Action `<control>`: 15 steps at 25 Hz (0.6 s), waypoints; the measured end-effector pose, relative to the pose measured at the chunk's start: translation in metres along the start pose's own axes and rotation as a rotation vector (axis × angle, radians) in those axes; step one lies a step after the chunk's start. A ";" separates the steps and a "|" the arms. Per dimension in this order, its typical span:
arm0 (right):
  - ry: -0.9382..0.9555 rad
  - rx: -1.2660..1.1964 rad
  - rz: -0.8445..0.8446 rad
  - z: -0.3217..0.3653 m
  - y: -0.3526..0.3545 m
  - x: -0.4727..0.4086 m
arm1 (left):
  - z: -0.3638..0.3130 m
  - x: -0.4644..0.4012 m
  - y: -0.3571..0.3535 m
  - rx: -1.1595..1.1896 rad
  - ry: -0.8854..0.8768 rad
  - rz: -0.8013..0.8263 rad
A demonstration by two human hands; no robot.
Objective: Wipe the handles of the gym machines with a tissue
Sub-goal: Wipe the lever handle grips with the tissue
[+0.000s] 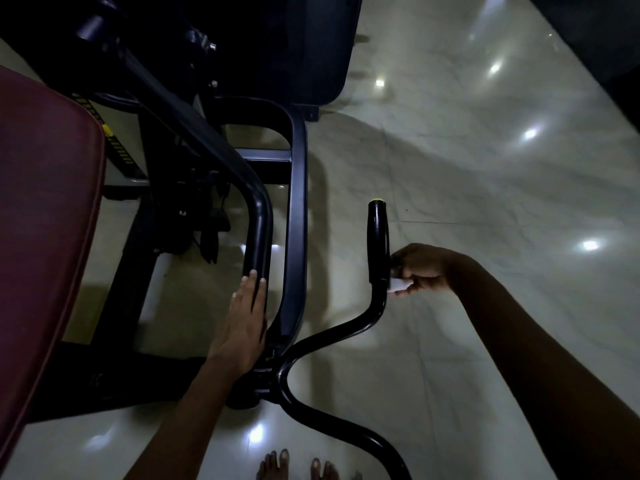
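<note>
A black upright handle grip (pixel 378 237) with a yellow end cap rises from a curved black bar (pixel 341 332) at the middle of the view. My right hand (pixel 420 270) holds a small white tissue (pixel 398 285) pressed against the base of that grip, fingers closed around the tissue. My left hand (pixel 244 323) lies flat with its fingers straight along a thicker black padded arm (pixel 259 233) of the machine, holding nothing.
A maroon padded seat (pixel 45 244) fills the left edge. The machine's black frame (pixel 298 209) and a dark panel (pixel 311 46) stand behind the handles. Shiny pale floor tiles (pixel 485 168) spread to the right. Bare toes (pixel 298 465) show at the bottom.
</note>
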State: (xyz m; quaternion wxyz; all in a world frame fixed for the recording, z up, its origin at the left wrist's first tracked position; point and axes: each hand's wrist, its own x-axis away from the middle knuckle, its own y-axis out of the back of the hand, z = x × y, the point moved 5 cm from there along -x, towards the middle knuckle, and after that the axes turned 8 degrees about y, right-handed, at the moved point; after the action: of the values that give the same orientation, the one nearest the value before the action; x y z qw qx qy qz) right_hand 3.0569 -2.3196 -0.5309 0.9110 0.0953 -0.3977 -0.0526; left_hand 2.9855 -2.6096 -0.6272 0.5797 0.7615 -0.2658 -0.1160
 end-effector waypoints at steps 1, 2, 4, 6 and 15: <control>0.036 0.058 -0.078 0.008 0.004 0.007 | -0.002 0.004 0.002 0.000 -0.008 0.013; 0.100 0.072 -0.196 0.015 0.010 0.013 | -0.004 0.008 0.003 0.003 -0.020 0.021; 0.264 -0.033 -0.429 0.026 0.024 0.021 | -0.012 0.017 0.012 -0.002 -0.059 -0.015; 0.370 -0.132 -0.528 0.027 0.025 0.023 | -0.024 0.022 0.023 0.025 -0.068 -0.043; 0.672 0.251 -0.869 0.025 -0.016 0.075 | -0.079 0.029 0.079 0.361 -0.164 -0.020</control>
State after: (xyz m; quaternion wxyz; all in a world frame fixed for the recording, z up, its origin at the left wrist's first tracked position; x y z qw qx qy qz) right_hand 3.0886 -2.3517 -0.4643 0.8638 0.3697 -0.0133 -0.3421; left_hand 3.0264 -2.5748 -0.5250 0.4090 0.8437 -0.3210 -0.1337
